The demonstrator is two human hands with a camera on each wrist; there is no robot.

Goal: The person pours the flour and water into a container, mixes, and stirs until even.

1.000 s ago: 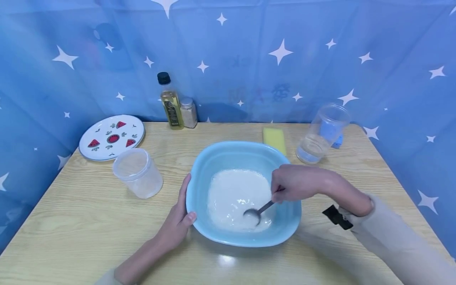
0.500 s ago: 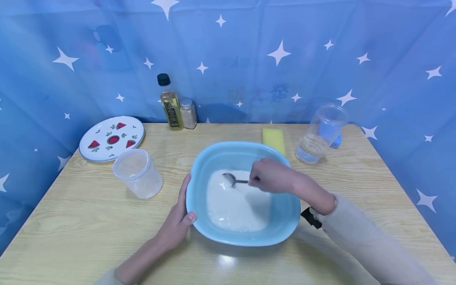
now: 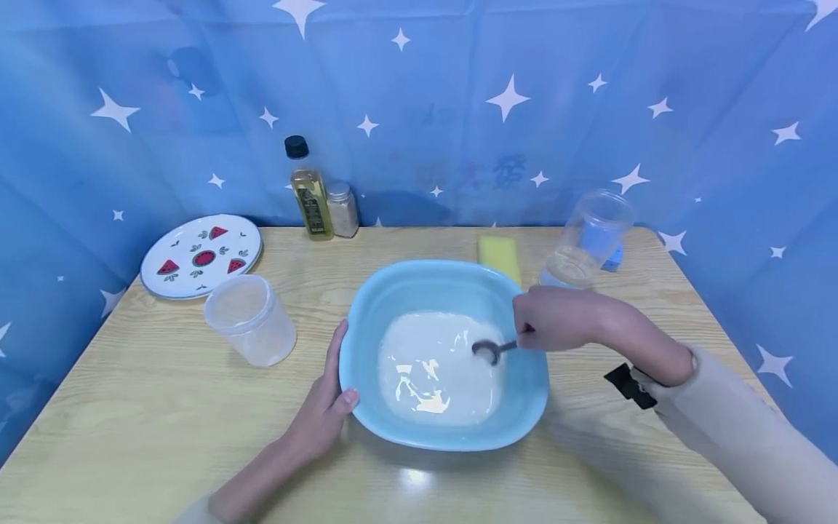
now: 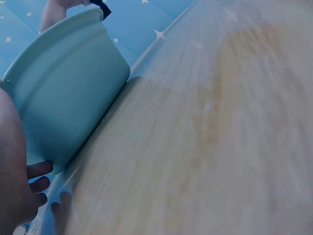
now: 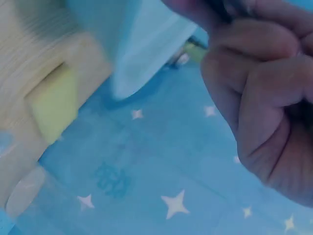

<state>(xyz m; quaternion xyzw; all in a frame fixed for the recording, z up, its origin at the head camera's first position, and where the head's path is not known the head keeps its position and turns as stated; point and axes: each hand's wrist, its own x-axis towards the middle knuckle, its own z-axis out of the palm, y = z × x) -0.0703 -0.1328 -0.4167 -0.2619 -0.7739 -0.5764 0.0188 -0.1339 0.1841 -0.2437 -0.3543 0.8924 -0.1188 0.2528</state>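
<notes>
A light blue basin (image 3: pixel 447 440) stands on the table with a pool of glossy white liquid (image 3: pixel 432 356) inside. My left hand (image 3: pixel 322 413) holds its left side, the thumb at the rim and the fingers along the outer wall. In the left wrist view several fingertips (image 4: pixel 40 170) lie against the lower wall of the basin. My right hand (image 3: pixel 556 318) grips the handle of a dark spoon (image 3: pixel 486 351) over the basin's right side. The spoon's bowl is at the white liquid, near its right edge. Curled right fingers (image 5: pixel 264 93) fill the right wrist view's upper right.
Left of the basin stand a translucent plastic jar (image 3: pixel 252 324) and a watermelon-patterned plate (image 3: pixel 186 269). An oil bottle (image 3: pixel 310 200) and a seasoning jar (image 3: pixel 343 212) are at the back. A yellow sponge (image 3: pixel 499 256) and a clear cup of water (image 3: pixel 579 247) stand behind the basin's right side.
My right hand swept the spoon from the lower right to the upper left of the liquid, then back to its right side. My left hand has kept its hold on the basin.
</notes>
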